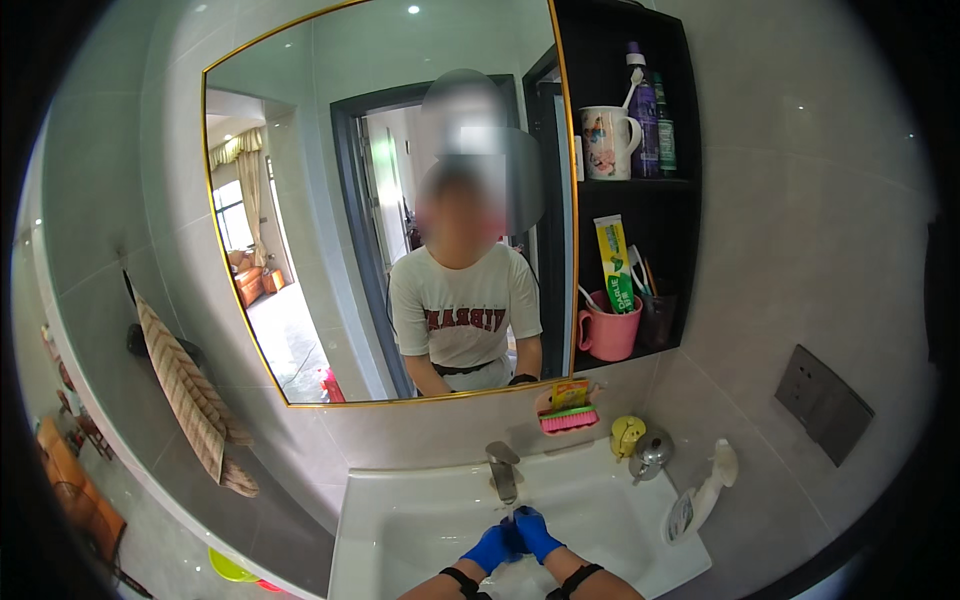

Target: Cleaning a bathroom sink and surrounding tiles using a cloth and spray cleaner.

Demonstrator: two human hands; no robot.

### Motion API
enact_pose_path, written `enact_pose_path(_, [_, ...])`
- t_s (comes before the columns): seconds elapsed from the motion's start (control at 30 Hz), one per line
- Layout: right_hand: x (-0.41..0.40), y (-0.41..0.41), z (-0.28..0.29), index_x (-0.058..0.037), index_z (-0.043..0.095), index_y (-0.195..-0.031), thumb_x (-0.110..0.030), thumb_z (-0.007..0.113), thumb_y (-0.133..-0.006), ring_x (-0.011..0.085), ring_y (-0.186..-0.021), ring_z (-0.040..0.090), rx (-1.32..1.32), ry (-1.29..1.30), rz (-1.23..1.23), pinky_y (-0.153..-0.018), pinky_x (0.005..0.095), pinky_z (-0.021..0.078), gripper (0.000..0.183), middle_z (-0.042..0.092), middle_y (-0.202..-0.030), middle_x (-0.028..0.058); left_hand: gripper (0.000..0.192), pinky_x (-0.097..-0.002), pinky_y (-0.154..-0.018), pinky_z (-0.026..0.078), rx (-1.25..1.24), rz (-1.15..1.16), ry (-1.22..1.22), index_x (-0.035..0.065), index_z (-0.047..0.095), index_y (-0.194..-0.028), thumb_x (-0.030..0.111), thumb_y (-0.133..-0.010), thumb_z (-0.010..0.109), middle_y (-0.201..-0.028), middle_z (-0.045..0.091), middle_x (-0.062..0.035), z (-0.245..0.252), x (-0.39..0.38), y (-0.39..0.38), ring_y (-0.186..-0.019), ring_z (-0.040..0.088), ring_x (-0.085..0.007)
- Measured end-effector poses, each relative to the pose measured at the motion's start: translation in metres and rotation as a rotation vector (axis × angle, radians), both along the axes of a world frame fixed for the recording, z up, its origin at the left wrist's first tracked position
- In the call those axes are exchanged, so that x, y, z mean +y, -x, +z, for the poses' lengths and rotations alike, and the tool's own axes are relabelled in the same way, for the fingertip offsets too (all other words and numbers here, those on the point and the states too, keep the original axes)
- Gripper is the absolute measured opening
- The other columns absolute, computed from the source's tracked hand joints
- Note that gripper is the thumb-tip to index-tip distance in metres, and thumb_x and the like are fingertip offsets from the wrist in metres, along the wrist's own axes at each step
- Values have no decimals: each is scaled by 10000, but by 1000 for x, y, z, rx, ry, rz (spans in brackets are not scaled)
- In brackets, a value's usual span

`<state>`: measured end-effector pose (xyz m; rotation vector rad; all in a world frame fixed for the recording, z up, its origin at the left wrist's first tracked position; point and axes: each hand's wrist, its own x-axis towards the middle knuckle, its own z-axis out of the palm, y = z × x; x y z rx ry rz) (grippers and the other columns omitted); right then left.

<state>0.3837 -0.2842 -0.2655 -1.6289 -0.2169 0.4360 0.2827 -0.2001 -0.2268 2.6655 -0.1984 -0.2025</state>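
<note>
Both hands wear blue gloves, with black straps round the wrists. My left hand [491, 550] and my right hand [537, 534] meet beneath the metal faucet [504, 471], over the basin of the white sink [420, 480]. Water seems to run from the spout onto them. Something dark blue shows between the hands; whether it is a separate object or part of a glove cannot be told. The fingers are bunched together and partly hide each other.
A yellow container [626, 438], a round metal container [652, 452] and a white spray bottle [701, 495] stand on the sink's right side. Above the faucet, a pink-bristled brush [568, 421] rests in a wall holder. A gold-framed mirror [288, 405], black shelves [637, 193] and a hanging towel [191, 390] surround the sink.
</note>
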Motion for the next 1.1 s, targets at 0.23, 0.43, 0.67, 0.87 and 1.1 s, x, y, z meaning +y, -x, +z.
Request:
enact_pose_path(0.23, [-15,11,63,-18,587,-911,-147,486,-853,148,-717,576,314,-434,65,-653,288,467,174,608,-804,72,505,-347,-948,376,367,611,1781,107,443,-1212,462,-853,426,-1191,520,-107,32,4,-2,-1081,495,-253])
enact_pose_path(0.43, [-23,-13,32,-15,582,-1027,-127,455,-854,209,-830,607,-651,-70,555,-759,304,479,242,629,-955,128,437,-356,-877,422,421,540,2132,19,507,-1103,346,-815,541,-1112,553,-143,-64,40,-47,-1005,539,-234])
enact_pose_path(0.67, [-13,-14,-57,-84,602,-926,-266,518,-755,277,-789,581,-354,-538,315,-744,341,469,263,600,-858,157,226,-281,-732,488,-124,240,1043,-8,554,-992,62,-782,599,-894,599,-80,24,4,-7,-755,572,-132])
enact_pose_path(0.87, [-43,-9,-10,-45,473,-1118,-351,341,-905,295,-1060,478,788,-980,242,-977,433,339,395,520,-1126,149,217,-283,-828,454,-107,268,1328,-41,549,-1027,-9,-813,544,-1020,581,-73,49,-18,1,-905,530,-118])
enact_pose_path(1.1, [-23,20,63,-61,553,-967,-302,475,-904,218,-803,575,508,-664,14,-771,355,463,261,600,-863,55,479,-436,-916,409,651,907,1961,53,485,-1161,439,-878,452,-1114,538,-161,23,2,0,-982,538,-309])
